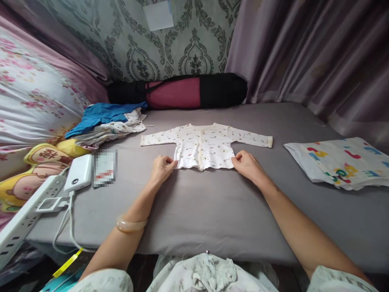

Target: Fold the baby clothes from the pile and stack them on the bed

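Note:
A small white baby shirt [202, 146] with a tiny print lies flat on the grey sheet, its sleeves spread out to both sides. My left hand [163, 166] pinches the shirt's lower left corner between thumb and finger. At the lower right corner, my right hand [246, 163] is closed on the edge of the same shirt. A pale bangle [131, 224] circles my left forearm.
Folded clothes [109, 121] are piled at the left, near a power bank [78, 172] with cables and a power strip [30, 215]. Folded white cloth with coloured shapes [343, 162] lies right. A black and red roll [179, 92] rests along the wall.

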A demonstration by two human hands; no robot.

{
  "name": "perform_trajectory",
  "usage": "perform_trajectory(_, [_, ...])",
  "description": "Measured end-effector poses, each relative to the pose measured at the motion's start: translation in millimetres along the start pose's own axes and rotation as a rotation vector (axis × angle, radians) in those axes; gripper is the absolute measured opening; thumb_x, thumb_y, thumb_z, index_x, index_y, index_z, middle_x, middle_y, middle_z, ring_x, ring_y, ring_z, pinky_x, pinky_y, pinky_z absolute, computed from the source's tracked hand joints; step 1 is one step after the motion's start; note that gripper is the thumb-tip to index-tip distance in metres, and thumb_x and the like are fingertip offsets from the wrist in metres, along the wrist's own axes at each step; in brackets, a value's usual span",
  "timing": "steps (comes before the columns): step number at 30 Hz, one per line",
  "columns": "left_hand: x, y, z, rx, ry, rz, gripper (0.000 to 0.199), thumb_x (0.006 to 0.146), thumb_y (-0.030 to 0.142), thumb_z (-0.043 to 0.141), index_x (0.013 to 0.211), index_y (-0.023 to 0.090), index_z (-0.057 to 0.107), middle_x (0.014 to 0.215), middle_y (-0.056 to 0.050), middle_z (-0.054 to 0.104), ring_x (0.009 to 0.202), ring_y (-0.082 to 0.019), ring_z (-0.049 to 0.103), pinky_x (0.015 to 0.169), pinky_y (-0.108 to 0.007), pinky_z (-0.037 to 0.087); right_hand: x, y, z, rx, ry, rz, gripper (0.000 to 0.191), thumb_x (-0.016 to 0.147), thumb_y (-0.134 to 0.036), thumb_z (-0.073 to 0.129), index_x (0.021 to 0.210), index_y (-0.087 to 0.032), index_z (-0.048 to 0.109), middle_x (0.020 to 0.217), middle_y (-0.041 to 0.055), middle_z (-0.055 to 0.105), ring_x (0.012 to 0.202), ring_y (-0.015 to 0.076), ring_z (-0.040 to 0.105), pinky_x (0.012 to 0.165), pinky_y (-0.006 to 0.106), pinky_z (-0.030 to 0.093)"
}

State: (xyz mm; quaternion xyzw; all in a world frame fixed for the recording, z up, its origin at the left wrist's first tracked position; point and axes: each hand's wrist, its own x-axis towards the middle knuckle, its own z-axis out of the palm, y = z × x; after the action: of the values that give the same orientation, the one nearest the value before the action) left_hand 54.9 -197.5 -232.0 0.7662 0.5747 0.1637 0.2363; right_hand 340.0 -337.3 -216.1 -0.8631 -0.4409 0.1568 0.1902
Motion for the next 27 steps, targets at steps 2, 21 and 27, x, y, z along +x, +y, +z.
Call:
perform_trajectory(2, [-2.3,2.2,0.5,-0.065,0.023,-0.004,0.024,0.078,0.040,0.058,0.072,0.018,0.064,0.067,-0.002,0.061,0.069,-0.018,0.057,0.066,-0.027,0.041,1.8,0.9,1.6,0.042,-0.005,-0.011,0.030,0.085,-0.038,0.054,0.108,-0.020,0.060,0.074,0.0015,0.066,0.067,0.0176,0.057,0.058,0.026,0.035])
perform_trajectory(21, [6.7,-34.2,-7.5,0.133,-0.113,0.444,0.042,0.096,0.047,0.040,0.116,0.023,0.068,0.088,-0.006,0.065,0.080,-0.021,0.060,0.076,-0.030,0.043,-3.6,4.7,-24.3,-0.247,-0.216,-0.204,0.047,0.093,-0.038,0.039,0.136,-0.029,0.057,0.103,0.0068,0.072,0.093,0.0259,0.064,0.073,0.031,0.043])
perform_trajectory(27, [7.3,-39.6,-11.0,0.176,-0.105,0.467,0.039,0.096,0.044,0.041,0.116,0.025,0.068,0.086,-0.007,0.058,0.086,-0.022,0.056,0.078,-0.031,0.044,-2.6,11.1,-29.2,-0.274,-0.229,-0.172,0.045,0.092,-0.037,0.045,0.135,-0.032,0.057,0.105,0.0059,0.072,0.093,0.0265,0.064,0.073,0.033,0.042])
